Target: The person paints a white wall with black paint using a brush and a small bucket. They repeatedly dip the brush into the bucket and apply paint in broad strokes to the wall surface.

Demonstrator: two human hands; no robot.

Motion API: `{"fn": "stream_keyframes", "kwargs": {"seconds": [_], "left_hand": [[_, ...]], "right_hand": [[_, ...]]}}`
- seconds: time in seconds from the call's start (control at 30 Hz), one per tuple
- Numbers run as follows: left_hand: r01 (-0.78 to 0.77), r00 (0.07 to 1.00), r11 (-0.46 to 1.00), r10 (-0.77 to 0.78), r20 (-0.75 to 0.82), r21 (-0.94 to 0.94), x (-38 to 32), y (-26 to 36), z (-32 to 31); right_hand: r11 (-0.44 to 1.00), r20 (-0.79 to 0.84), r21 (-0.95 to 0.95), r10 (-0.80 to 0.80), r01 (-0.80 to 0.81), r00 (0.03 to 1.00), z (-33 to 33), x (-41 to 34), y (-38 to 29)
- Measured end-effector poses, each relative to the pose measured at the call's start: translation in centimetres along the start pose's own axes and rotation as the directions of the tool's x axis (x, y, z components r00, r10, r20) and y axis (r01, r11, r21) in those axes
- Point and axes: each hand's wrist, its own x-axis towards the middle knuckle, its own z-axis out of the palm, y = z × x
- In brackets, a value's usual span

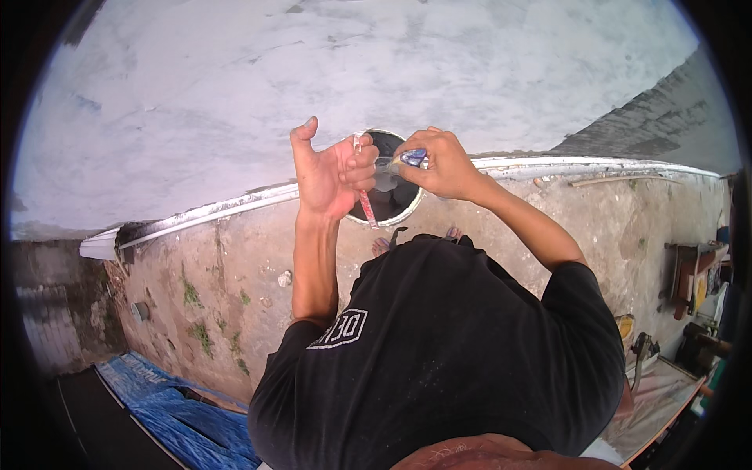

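My left hand (338, 170) has its palm turned up and its fingers curled around a thin red-and-white strip (367, 208), with the thumb held out to the side. In my right hand (443, 164) is a small blue-and-white object (413, 157), pinched between thumb and fingers; its exact kind cannot be told. Both hands are over a round bucket (418, 202) with a pale rim and a dark inside. Something translucent, perhaps a thin plastic piece, shows between the hands.
A whitish, patchy coated wall (352, 70) rises in front, with a white pipe (235, 208) along its foot. My sandalled feet stand on worn concrete (235, 264). A blue tarpaulin (176, 405) lies at lower left, a small table-like object (696, 276) at right.
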Motion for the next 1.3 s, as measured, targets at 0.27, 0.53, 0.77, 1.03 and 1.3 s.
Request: {"fn": "stream_keyframes", "kwargs": {"seconds": [0.27,0.53,0.77,1.03,1.3], "left_hand": [[0.006,1.000,1.000,-0.006,-0.001,-0.022,-0.3,0.0,0.0],[-0.021,0.997,0.999,0.024,-0.067,0.042,-0.2,0.0,1.0],[-0.003,0.999,0.999,0.005,-0.050,0.039,0.0,0.1,0.2],[0.011,0.999,1.000,-0.011,-0.042,-0.011,-0.2,-0.2,-0.1],[-0.020,1.000,1.000,0.020,0.002,0.002,-0.5,-0.5,-0.4]], "right_hand": [[0.718,0.044,-0.480,-0.554,0.504,0.831,0.6,-0.4,-0.1],[1.000,0.087,0.006,-0.019,0.019,0.996,0.2,0.2,-0.7],[0.963,0.143,0.190,0.166,-0.192,0.976,0.7,0.8,-0.2],[0.897,-0.150,-0.259,-0.405,0.359,0.902,1.2,-0.2,0.9],[0.933,0.155,0.288,0.177,-0.216,0.972,1.0,-0.7,-0.8]]}}
